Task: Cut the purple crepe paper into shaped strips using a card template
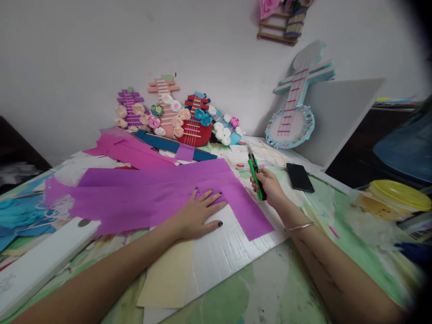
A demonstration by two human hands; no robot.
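Observation:
My left hand lies flat, fingers spread, across the edge of a purple sheet and the white board beneath it. In my right hand is a green and black utility knife, gripped by its handle and held with the blade tip pointing up and away from me. The knife is over the right part of the board, beside the purple sheet. A cream piece of paper rests on the board below my left forearm.
Decorated model guitars lean along the wall, with a larger pale blue one at right. A black phone lies right of my right hand. Further right stands a yellow-lidded tub. A long white object lies at left, near blue paper.

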